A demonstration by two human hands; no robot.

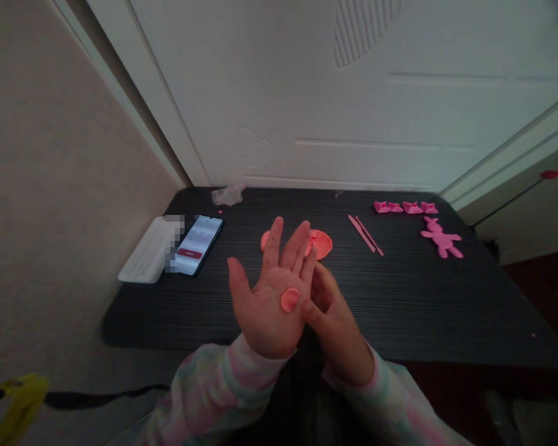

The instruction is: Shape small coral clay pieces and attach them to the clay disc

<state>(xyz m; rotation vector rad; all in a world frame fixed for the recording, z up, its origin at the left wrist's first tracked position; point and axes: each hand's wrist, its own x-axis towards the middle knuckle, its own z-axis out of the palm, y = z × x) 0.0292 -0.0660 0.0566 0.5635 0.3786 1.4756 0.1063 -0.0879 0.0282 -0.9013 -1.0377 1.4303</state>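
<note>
My left hand [272, 316] is palm up above the table, its fingers stretched out and spread. On that palm lies a small flattened disc of coral modelling clay [289, 300]. My right hand [337, 325] is closed around the little-finger edge of my left hand; its thumb presses the side of the palm, and some fingers are hidden behind. Beyond my left fingers, a larger flat coral clay piece [323, 245] lies on the dark table [204, 316], partly covered from view. A rounded coral clay bit [265, 240] shows beside my left index finger.
To the right lie two pink modelling tools [365, 235], a pink clay bunny figure [441, 239] and several pink clay bow-like pieces [411, 207]. On the left are a phone [199, 244], a white packet [144, 254] and a crumpled clear wrapper [227, 195]. A white door [270, 80] stands behind the table.
</note>
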